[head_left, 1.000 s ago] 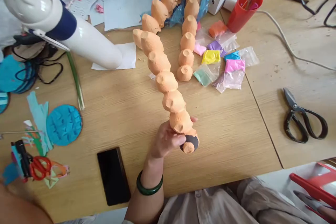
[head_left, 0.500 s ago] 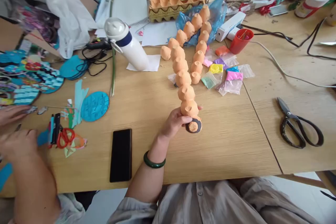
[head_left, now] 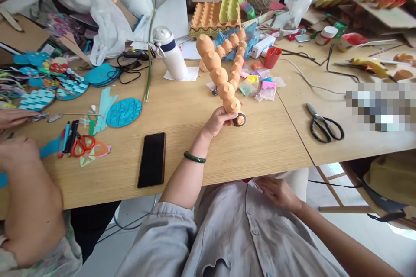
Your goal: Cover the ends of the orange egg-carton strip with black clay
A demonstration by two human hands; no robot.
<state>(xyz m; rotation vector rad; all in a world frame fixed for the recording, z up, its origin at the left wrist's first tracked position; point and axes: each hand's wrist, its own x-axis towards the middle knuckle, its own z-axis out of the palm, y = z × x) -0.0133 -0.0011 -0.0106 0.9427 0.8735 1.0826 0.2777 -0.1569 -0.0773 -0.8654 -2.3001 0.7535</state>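
Nearest the body, the right hand [head_left: 279, 192] rests low against the grey shirt [head_left: 234, 229], below the table edge and well apart from the work; whether its fingers grip the cloth I cannot tell. The left hand [head_left: 219, 122], reaching over the wooden table [head_left: 260, 147] to the right of the smartphone [head_left: 152, 160], pinches the near end of an orange egg-carton cup strip [head_left: 219, 77], thumb against the black band [head_left: 236, 122] there. The left is clearly the nearer hand. From its grip the strip's long axis runs away from the body and slants leftward, and the far end looks raised off the tabletop. Just beyond and to the right, partly overlapped in view, lies a second row of orange cups [head_left: 236, 68], with small clear packets [head_left: 268, 91] beside it.
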